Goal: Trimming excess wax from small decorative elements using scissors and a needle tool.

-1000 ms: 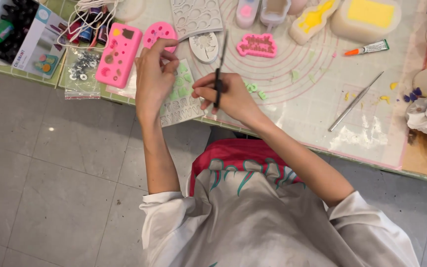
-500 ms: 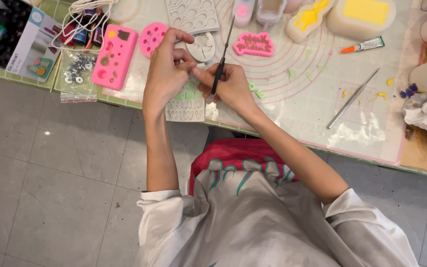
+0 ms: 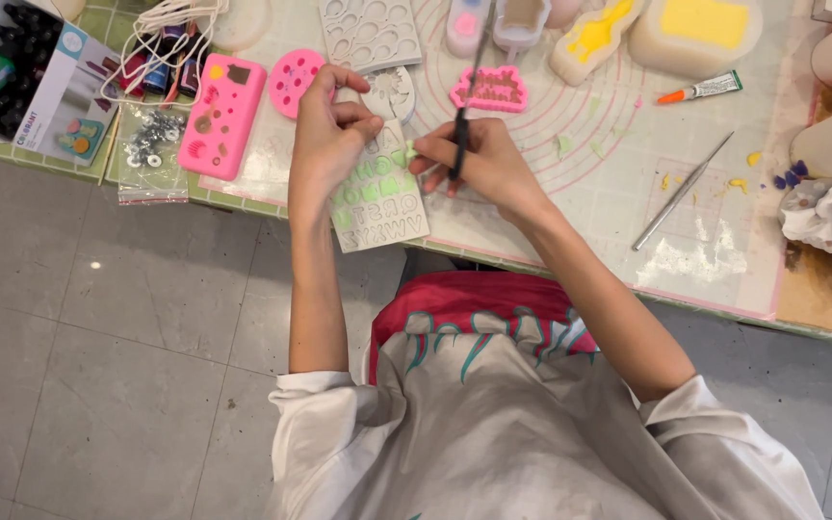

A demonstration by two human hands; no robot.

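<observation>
Messy craft table (image 3: pixel 724 250) over grey floor tiles: left hand (image 3: pixel 325 144) pinches the letter mold (image 3: pixel 377 207) tight, right hand (image 3: pixel 483 164) right beside it grips a thin black tool (image 3: pixel 464 106).

Left hand (image 3: pixel 325 144), right hand (image 3: pixel 479 164), both clenched.

Pale green letter mould (image 3: pixel 378 200), pink rectangular mould (image 3: pixel 222 117), yellow sponge (image 3: pixel 693 29)

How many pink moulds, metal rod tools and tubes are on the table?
Pink moulds: 3, rectangular, round, lettered
Metal rod tools: 1
Tubes: 1, orange-capped
Total: 5
</observation>
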